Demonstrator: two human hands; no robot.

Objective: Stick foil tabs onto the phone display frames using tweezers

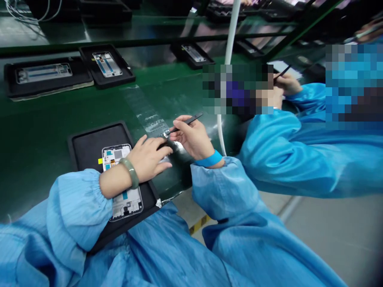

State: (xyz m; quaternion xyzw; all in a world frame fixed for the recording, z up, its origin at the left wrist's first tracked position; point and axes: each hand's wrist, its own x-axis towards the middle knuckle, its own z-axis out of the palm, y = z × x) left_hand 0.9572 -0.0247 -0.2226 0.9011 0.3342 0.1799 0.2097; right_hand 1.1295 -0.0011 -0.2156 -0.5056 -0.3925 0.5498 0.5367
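My right hand (194,139), with a blue band at the wrist, is closed around black tweezers (191,119). Their tip points down-left to a small pale piece (165,135) at the near end of a clear film strip (146,113) on the green bench. Just left of it, my left hand (151,157) reaches across with fingers apart, a green bangle at its wrist. Under that forearm a silver phone frame (127,205) lies in a black tray (98,137). Part of the frame is hidden by the wrist. A yellow tab (100,161) sticks out from its left edge.
Farther back, black trays (79,85) hold more phone frames (109,63). A white upright pole or tube (230,44) stands right of my hands. Close on the right, a co-worker's blue sleeve (269,139) and hand (289,83) are at the same bench.
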